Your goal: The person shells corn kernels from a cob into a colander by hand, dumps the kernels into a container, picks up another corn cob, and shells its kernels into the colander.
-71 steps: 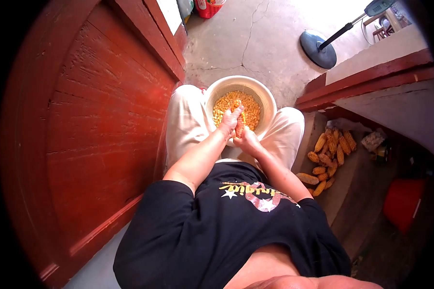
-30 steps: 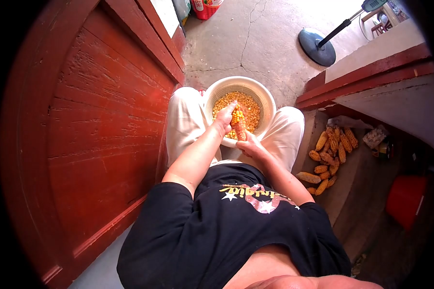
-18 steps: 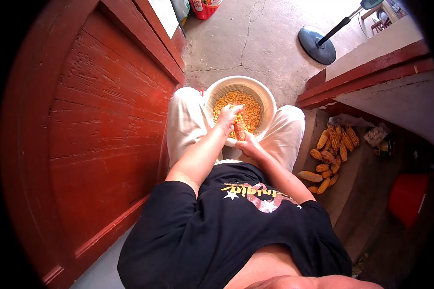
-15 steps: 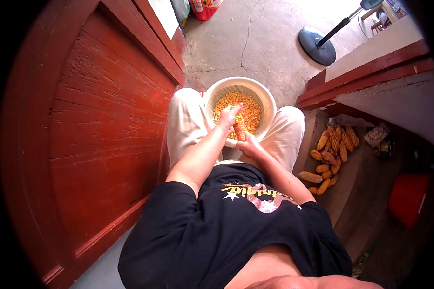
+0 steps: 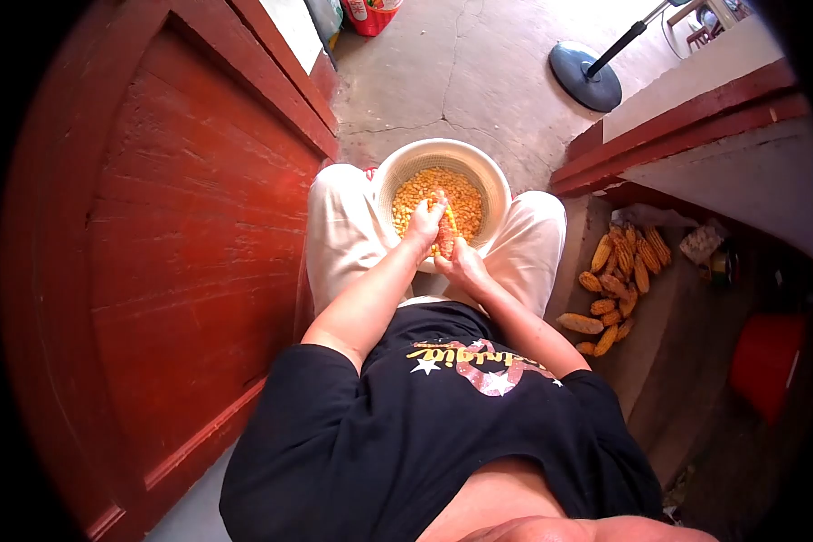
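One corn cob [image 5: 447, 238], over a white tub [image 5: 440, 146]: fingers of left hand [image 5: 422, 223] grip its far part, right hand [image 5: 462, 266] its near end. Risk: a slipping grip may scatter kernels [image 5: 470, 200] outside.

A red door [image 5: 181, 253] at nine o'clock — cracked floor [image 5: 492, 63] at twelve, a round-based stand [image 5: 585, 78] between one and two — red container [image 5: 768, 366] past three.

Forearms [image 5: 381, 283] inward — left hand [image 5: 425, 221] foremost; right hand [image 5: 463, 264] nearer
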Motion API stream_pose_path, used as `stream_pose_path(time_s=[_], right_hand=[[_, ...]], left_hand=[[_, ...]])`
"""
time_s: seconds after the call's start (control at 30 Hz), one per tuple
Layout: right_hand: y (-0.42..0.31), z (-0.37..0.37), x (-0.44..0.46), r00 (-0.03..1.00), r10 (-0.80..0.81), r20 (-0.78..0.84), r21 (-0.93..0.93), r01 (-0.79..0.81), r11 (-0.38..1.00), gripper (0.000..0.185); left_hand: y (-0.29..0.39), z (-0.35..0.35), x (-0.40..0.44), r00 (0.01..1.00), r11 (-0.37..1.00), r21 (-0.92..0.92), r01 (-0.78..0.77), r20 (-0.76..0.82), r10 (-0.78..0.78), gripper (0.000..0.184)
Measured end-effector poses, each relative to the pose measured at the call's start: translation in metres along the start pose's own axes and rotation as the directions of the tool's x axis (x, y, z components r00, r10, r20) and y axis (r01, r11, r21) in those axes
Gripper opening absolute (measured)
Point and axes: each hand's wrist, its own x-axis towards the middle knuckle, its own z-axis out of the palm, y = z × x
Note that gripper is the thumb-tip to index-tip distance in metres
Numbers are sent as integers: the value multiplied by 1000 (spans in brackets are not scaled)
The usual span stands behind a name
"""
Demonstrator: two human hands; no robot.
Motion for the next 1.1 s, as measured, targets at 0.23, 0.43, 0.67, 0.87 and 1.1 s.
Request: stream_pose_path(time_s=[0.23, 0.43, 0.67, 0.87, 1.1], right_hand=[[-3, 10, -8, 997, -66, -30, -43, 65, 997, 40], [3, -7, 1, 933, -32, 358, 423, -131, 897, 32], [-6, -15, -6, 905, 57, 421, 757, -386, 528, 20], [-11, -19, -9, 908, 74, 413, 700, -369, 612, 19], [-6, -20, -14, 909, 66, 411, 757, -381, 531, 18]], left_hand=[[2, 7, 0, 997, 999, -36, -12, -83, 9, 29], [3, -4, 6, 992, 994, -29, 104, -73, -106, 33], [19, 9, -6, 958, 914, -288, 285, 67, -278, 40], [-14, -5, 15, 995, 918, 387, -85, -20, 101, 47], [13, 0, -2, 963, 777, 572, -262, 103, 249, 51]])
